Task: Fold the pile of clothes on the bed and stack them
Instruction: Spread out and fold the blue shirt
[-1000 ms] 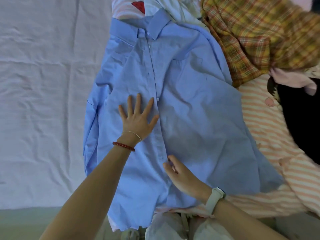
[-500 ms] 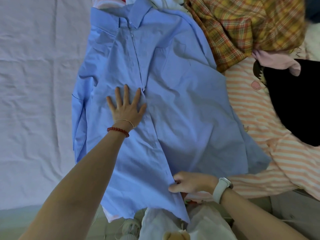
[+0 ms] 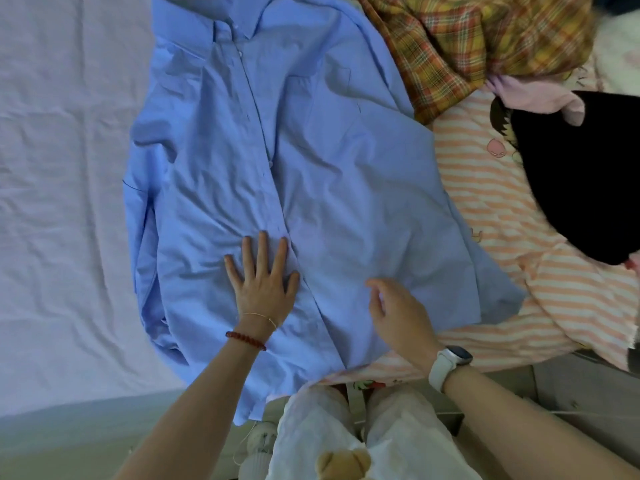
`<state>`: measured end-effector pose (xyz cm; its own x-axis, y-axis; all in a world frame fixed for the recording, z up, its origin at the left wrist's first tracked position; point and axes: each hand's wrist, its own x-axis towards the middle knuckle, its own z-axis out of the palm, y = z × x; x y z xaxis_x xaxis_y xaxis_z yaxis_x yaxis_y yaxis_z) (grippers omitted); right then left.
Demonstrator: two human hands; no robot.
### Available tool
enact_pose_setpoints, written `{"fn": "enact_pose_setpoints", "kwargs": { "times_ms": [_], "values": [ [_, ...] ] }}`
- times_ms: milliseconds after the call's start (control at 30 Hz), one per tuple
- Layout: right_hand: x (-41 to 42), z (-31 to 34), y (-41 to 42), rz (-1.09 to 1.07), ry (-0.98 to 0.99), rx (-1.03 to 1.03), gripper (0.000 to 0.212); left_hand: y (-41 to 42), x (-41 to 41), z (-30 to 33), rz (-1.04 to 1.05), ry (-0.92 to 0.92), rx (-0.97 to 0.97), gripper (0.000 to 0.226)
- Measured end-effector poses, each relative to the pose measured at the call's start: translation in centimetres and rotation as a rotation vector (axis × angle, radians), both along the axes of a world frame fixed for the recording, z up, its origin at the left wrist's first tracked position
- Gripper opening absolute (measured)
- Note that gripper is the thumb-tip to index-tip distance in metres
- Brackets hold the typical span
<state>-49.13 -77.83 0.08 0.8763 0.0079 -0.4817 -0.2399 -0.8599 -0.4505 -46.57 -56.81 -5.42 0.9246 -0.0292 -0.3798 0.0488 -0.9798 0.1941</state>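
On the left the bed [image 3: 62,202] shows a bare stretch of pale sheet, room for the folded stack. The blue shirt [image 3: 329,174] lies front up across the middle, collar at the far end, hem hanging over the near edge, its left sleeve already tucked along the left side. The left hand [image 3: 265,282] presses flat on the placket, grip released, fingers spread. To do this step well, that palm should pin the button line so the front panels do not slide. The right hand [image 3: 398,317] hovers just over the right panel, fingers loosely curled and holding nothing; it should sweep creases outward toward the right hem before any fold. Further right, the plaid shirt [image 3: 467,46], striped garment [image 3: 502,209] and black garment [image 3: 581,174] wait unfolded.
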Motion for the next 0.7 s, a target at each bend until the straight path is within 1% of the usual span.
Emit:
{"fn": "enact_pose_setpoints", "kwargs": {
  "times_ms": [67,133,200,233,267,333,367,400,433,500,567,633,700],
  "values": [
    [1.7,1.0,-1.9,-0.15,-0.189,0.042,0.021,-0.5,0.6,0.6,0.063,0.012,-0.014,0.059],
    [3.9,1.7,-4.7,-0.269,-0.357,0.018,0.019,-1.5,1.0,1.6,0.147,-0.059,-0.047,0.044],
    [5.9,1.9,-8.0,-0.347,-0.404,-0.06,0.025,-3.0,1.8,2.6,0.196,-0.141,-0.084,0.036],
    [6.8,1.7,-9.8,-0.384,-0.358,-0.103,0.03,-4.1,2.4,3.1,0.208,-0.159,-0.12,0.036],
    [7.5,1.3,-11.5,-0.427,-0.251,-0.127,0.036,-5.3,3.0,3.6,0.205,-0.173,-0.166,0.037],
    [8.2,0.6,-13.9,-0.479,0.032,-0.087,0.042,-8.1,4.4,4.5,0.151,-0.203,-0.25,0.04],
    [8.4,0.3,-14.6,-0.447,0.157,-0.027,0.037,-9.6,5.2,4.9,0.113,-0.213,-0.278,0.042],
    [8.3,-0.2,-15.1,-0.367,0.227,0.036,0.026,-11.1,6.0,5.3,0.078,-0.217,-0.298,0.044],
    [8.2,-0.7,-15.4,-0.287,0.236,0.085,0.02,-12.6,6.9,5.7,0.049,-0.223,-0.313,0.045],
    [8.5,-0.9,-16.3,-0.235,0.138,0.182,0.016,-15.3,8.7,6.3,0.006,-0.248,-0.312,0.046],
    [9.7,0.0,-18.4,-0.292,-0.008,0.253,0.011,-17.9,10.6,7.1,-0.037,-0.281,-0.289,0.048],
    [11.5,1.7,-21.6,-0.32,-0.127,0.238,0.012,-20.3,12.6,7.9,-0.086,-0.323,-0.262,0.047],
    [14.0,3.8,-25.5,-0.284,-0.216,0.157,0.009,-22.6,15.1,8.6,-0.135,-0.35,-0.228,0.048]
  ]
}}
